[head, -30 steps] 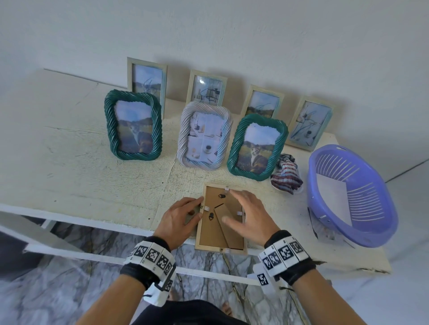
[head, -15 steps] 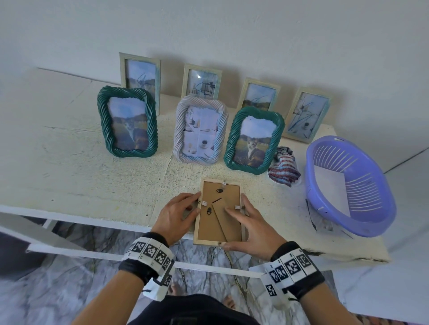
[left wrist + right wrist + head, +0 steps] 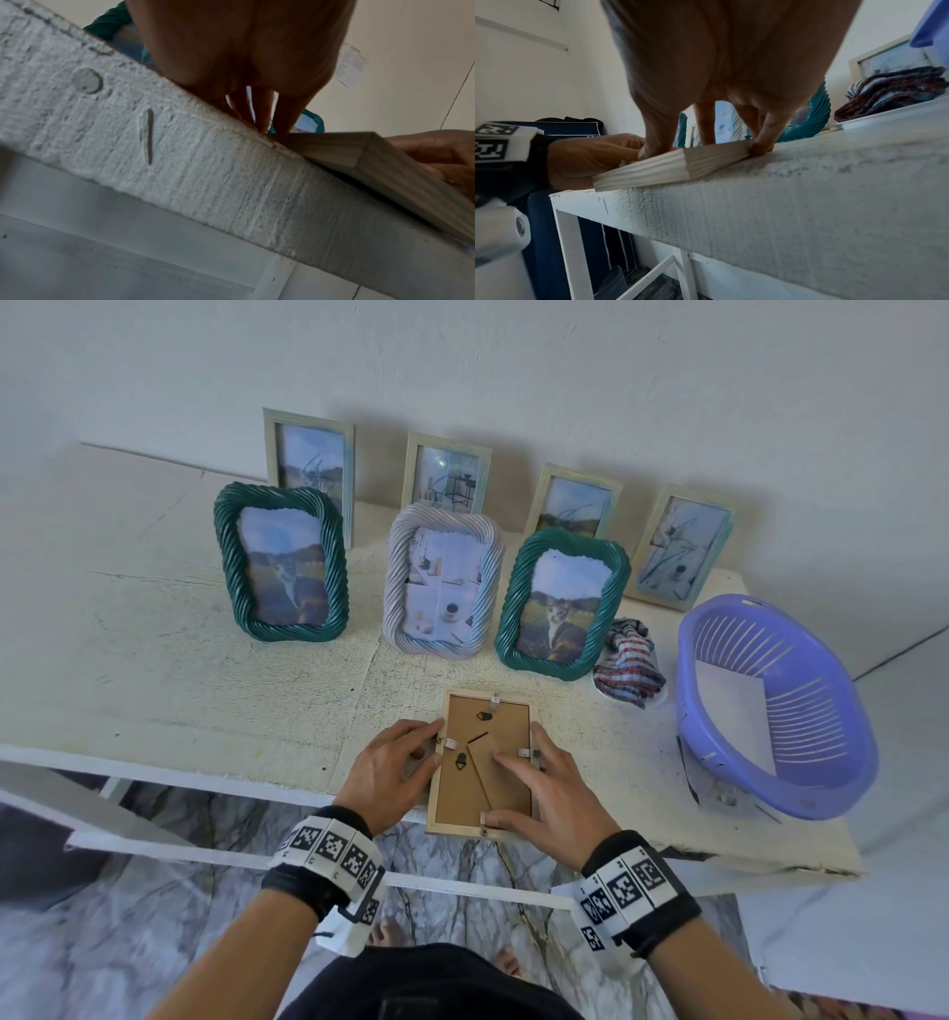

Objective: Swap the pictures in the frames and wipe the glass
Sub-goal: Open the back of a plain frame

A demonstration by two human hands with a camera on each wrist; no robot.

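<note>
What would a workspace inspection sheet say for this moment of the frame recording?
Surface: rough white table.
Job's things: wooden frame face down, near end overhanging the table's front edge; seven standing frames behind it; striped cloth beside the basket.
Clutter: purple basket holding a white sheet.
Hands: left hand touches the wooden frame's left edge; right hand rests flat on its backing.
Cables: nothing seen.
Surroundings: white wall, marbled floor.

The face-down frame (image 3: pixel 506 726) lies at the table's (image 3: pixel 179 690) front edge, three upright frames (image 3: pixel 444 593) behind it, basket (image 3: pixel 821 726) to the right.
</note>
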